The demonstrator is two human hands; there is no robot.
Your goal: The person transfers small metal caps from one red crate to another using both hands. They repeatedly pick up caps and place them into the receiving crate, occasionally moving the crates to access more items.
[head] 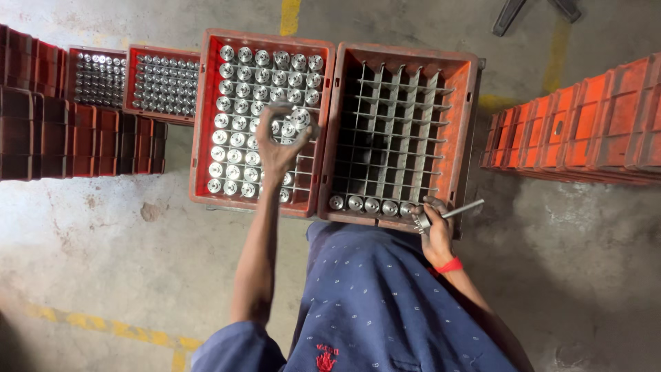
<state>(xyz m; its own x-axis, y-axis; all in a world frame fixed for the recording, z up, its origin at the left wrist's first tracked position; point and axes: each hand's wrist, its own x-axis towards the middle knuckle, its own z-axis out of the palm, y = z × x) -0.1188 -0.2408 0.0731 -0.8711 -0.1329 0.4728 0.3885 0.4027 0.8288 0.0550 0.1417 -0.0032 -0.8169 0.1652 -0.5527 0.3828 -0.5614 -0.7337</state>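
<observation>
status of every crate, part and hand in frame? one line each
left crate: nearly full of round metal parts
right crate: divider grid mostly empty, five parts in near row
left hand: raised over left crate, gripping a metal part
right hand: at right crate's near edge, holding a metal rod tool
two far crates: full of parts
empty crate stacks: standing on floor both sides

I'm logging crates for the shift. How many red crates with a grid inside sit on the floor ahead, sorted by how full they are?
Full of metal parts: 3
Nearly empty, one row of parts at the near edge: 1
Total: 4
The stacked crates at the far left and far right are left out.
</observation>
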